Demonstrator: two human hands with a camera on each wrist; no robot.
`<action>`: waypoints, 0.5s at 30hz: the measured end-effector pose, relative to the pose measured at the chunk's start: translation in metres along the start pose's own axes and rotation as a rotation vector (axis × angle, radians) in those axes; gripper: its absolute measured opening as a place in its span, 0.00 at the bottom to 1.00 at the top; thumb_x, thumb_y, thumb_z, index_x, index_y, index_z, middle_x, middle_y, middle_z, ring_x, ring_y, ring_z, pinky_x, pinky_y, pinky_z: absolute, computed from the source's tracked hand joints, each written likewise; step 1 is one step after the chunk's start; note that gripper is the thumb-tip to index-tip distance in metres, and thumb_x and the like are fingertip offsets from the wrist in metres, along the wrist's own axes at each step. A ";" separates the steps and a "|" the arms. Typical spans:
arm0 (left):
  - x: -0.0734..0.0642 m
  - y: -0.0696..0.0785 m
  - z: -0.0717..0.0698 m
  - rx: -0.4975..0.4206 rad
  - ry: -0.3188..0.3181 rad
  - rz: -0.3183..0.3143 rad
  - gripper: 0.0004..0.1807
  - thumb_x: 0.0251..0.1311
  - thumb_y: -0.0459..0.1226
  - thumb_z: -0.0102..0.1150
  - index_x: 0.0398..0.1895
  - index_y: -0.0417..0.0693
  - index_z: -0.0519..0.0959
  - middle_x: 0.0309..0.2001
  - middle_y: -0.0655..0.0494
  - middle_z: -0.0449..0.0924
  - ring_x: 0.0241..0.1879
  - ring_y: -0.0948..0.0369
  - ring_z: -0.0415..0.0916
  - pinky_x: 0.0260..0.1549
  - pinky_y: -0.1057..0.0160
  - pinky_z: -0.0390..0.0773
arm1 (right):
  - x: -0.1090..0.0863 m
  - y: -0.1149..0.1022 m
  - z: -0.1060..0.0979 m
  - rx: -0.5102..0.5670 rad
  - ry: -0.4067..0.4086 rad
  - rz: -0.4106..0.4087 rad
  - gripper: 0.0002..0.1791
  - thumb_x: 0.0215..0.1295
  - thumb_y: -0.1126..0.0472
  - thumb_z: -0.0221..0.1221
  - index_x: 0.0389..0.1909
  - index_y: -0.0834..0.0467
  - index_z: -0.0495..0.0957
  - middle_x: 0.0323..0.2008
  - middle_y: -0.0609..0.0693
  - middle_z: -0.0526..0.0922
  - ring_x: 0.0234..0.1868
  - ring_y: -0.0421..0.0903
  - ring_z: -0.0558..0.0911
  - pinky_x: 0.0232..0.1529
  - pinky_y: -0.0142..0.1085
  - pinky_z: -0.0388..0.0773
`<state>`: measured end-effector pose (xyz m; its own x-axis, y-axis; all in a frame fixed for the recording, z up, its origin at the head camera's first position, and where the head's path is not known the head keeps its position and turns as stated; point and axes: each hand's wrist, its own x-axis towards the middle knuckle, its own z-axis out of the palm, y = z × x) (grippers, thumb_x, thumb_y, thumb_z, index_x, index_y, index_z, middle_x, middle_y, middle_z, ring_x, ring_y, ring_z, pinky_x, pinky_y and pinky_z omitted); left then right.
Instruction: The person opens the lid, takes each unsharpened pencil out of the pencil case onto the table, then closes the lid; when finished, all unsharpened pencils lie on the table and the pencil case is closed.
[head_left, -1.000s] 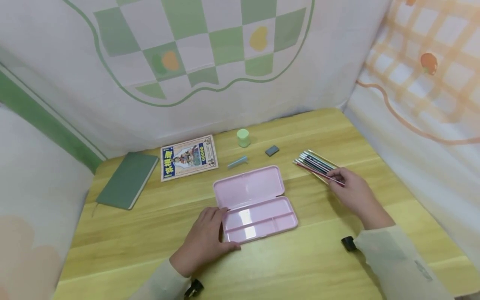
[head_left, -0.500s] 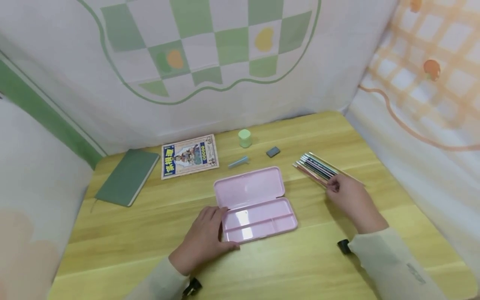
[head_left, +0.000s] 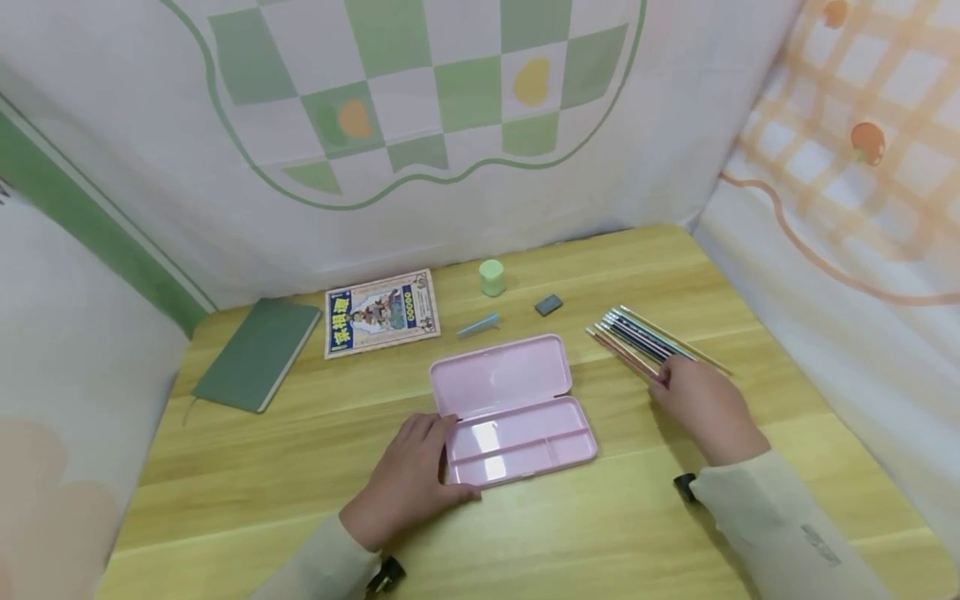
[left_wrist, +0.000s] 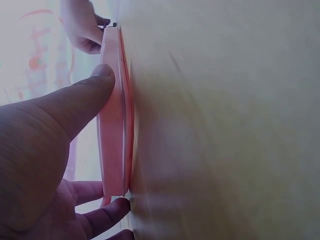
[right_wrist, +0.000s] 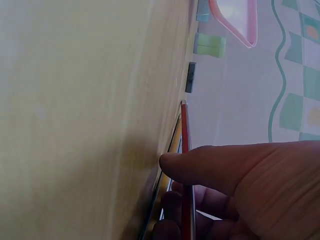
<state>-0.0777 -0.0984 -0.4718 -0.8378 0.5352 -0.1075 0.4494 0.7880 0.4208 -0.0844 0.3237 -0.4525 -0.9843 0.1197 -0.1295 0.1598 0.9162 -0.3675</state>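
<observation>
An opened pink pencil case [head_left: 517,479] lies on the table with its lid folded back and its compartments bare. My left hand [head_left: 408,475] grips its left end; in the left wrist view the thumb [left_wrist: 102,75] presses the long side while fingers bend around the short end. To the right, my right hand [head_left: 705,404] holds the near ends of a bundle of several pencils [head_left: 641,335], fanned out on the table. A red pencil [right_wrist: 186,125] passes between thumb and fingers in the right wrist view. The hand covers the pencils' near ends.
Behind the case lie a light blue stick-like item [head_left: 478,325], a green lidded pot [head_left: 491,277] and a dark grey eraser-like block [head_left: 548,305]. An illustrated booklet [head_left: 382,314] and a dark green notebook [head_left: 258,354] occupy the back left. Fabric-covered walls [head_left: 465,217] border the table.
My right hand has lowered the pencils and shifted slightly left along them; a yellow pencil at the far side now lies apart from the hand. The left hand stays on the case.
</observation>
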 end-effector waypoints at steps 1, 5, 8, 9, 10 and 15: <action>0.000 0.000 0.000 0.001 -0.002 -0.001 0.61 0.47 0.71 0.71 0.78 0.46 0.63 0.69 0.47 0.70 0.69 0.50 0.64 0.73 0.47 0.64 | 0.000 -0.001 0.000 -0.005 -0.002 0.004 0.10 0.69 0.56 0.62 0.34 0.59 0.79 0.26 0.52 0.80 0.25 0.50 0.75 0.23 0.43 0.71; 0.000 -0.001 0.001 0.004 -0.006 -0.005 0.61 0.47 0.71 0.70 0.79 0.46 0.63 0.69 0.47 0.70 0.69 0.50 0.64 0.73 0.47 0.64 | -0.002 -0.003 -0.002 -0.014 -0.009 0.017 0.10 0.69 0.56 0.61 0.33 0.59 0.79 0.25 0.52 0.79 0.24 0.50 0.74 0.21 0.43 0.69; 0.001 -0.001 0.001 0.005 -0.006 -0.006 0.62 0.47 0.71 0.70 0.79 0.46 0.63 0.69 0.48 0.70 0.69 0.50 0.64 0.73 0.47 0.64 | -0.003 -0.003 -0.004 -0.019 -0.017 0.029 0.10 0.69 0.55 0.61 0.33 0.58 0.78 0.26 0.53 0.79 0.25 0.50 0.75 0.22 0.44 0.70; 0.001 -0.001 0.001 0.006 -0.006 -0.005 0.62 0.47 0.71 0.70 0.79 0.46 0.63 0.69 0.48 0.70 0.69 0.50 0.64 0.73 0.47 0.64 | -0.003 -0.003 -0.004 -0.019 -0.021 0.032 0.10 0.69 0.55 0.61 0.33 0.58 0.78 0.26 0.53 0.79 0.25 0.50 0.75 0.22 0.44 0.70; 0.001 -0.001 0.001 0.006 -0.008 -0.006 0.62 0.47 0.72 0.70 0.79 0.47 0.62 0.69 0.48 0.70 0.69 0.50 0.64 0.73 0.47 0.64 | -0.003 -0.003 -0.005 -0.020 -0.023 0.033 0.10 0.69 0.55 0.62 0.33 0.58 0.78 0.26 0.53 0.79 0.26 0.51 0.75 0.22 0.45 0.70; 0.001 -0.001 0.000 0.006 -0.015 -0.005 0.61 0.47 0.71 0.70 0.79 0.47 0.62 0.69 0.48 0.69 0.69 0.50 0.64 0.73 0.47 0.64 | -0.001 -0.002 -0.005 -0.025 -0.034 0.037 0.10 0.69 0.55 0.62 0.34 0.59 0.79 0.27 0.54 0.81 0.26 0.51 0.75 0.23 0.45 0.71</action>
<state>-0.0785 -0.0984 -0.4724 -0.8356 0.5354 -0.1228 0.4468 0.7926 0.4148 -0.0838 0.3234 -0.4467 -0.9745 0.1415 -0.1740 0.1941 0.9208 -0.3383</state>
